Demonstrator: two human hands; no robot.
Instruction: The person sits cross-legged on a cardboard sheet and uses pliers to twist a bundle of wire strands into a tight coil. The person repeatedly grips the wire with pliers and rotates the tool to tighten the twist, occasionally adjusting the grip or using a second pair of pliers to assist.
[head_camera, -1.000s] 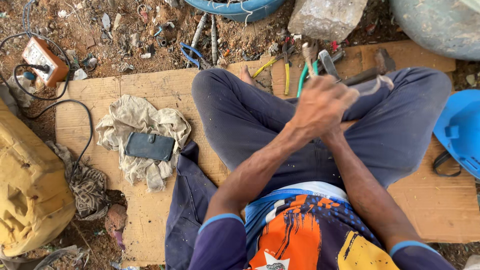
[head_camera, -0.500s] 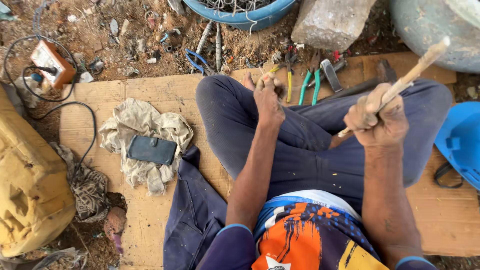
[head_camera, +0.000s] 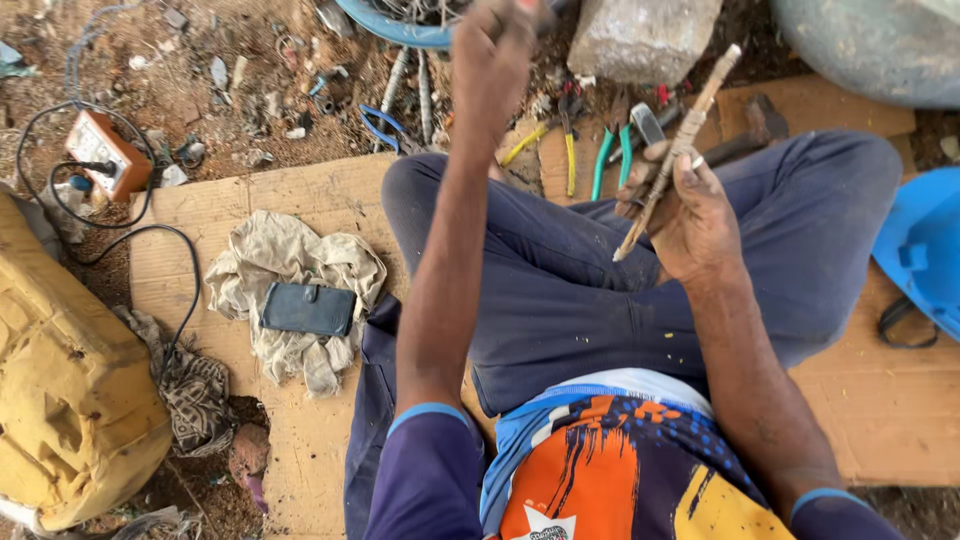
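Note:
I sit cross-legged in dark blue trousers on a sheet of cardboard (head_camera: 300, 190). My right hand (head_camera: 695, 215) grips a thin, pale, rough rod (head_camera: 690, 125) over my right knee; the rod slants from upper right down to lower left. My left hand (head_camera: 495, 50) is stretched forward and raised near the top edge, over the tools and next to a blue basin (head_camera: 395, 28). It is blurred and its fingers look curled; whether it holds anything does not show.
Yellow-handled pliers (head_camera: 570, 155), green-handled pliers (head_camera: 605, 160) and a hammer (head_camera: 755, 125) lie beyond my knees. A stone block (head_camera: 640, 35) stands behind them. A dark wallet (head_camera: 308, 308) lies on a rag, a yellow jerrycan (head_camera: 70, 390) at left, a blue plastic piece (head_camera: 925, 250) at right.
My left hand has left my knee and swung up and forward toward the basin. My right hand has tilted the rod steeper and brought it down closer to my knee.

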